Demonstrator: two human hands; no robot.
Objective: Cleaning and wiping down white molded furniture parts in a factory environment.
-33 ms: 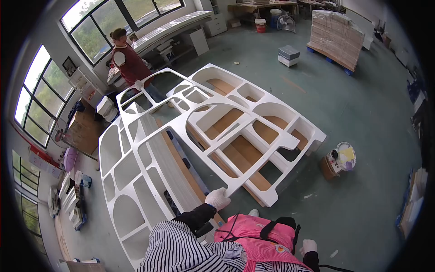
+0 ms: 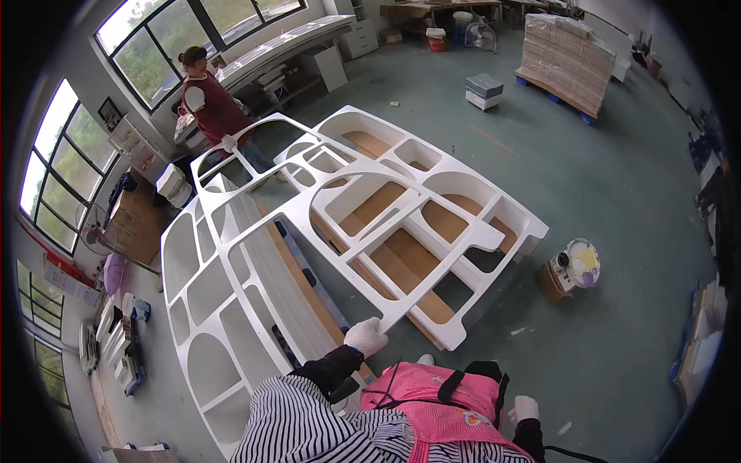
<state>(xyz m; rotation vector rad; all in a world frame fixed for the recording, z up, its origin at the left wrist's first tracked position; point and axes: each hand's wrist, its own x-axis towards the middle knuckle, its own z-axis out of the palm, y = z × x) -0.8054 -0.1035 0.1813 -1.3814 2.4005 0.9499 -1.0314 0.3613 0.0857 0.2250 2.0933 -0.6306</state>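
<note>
Fingers of left hand (image 2: 366, 337) clamped on white panel (image 2: 298, 210) edge, reaching forward; right hand (image 2: 524, 409) low beside body, fingers curled.

Green floor (image 2: 633, 185) carries 1 grey-topped box (image 2: 484, 94), 1 red bucket (image 2: 437, 45).

No legible txt, labels, brands, nos or signs in view

The left arm (image 2: 285, 409), striped down to a black-covered forearm (image 2: 330, 376), reaches far and slightly right; its white-gloved left hand (image 2: 366, 336) is closed in a grip. The white-gloved right hand (image 2: 524, 410) hangs nearer, off to the right, its wrist (image 2: 529, 434) black-covered, seemingly curled, how tightly being unclear.
</note>
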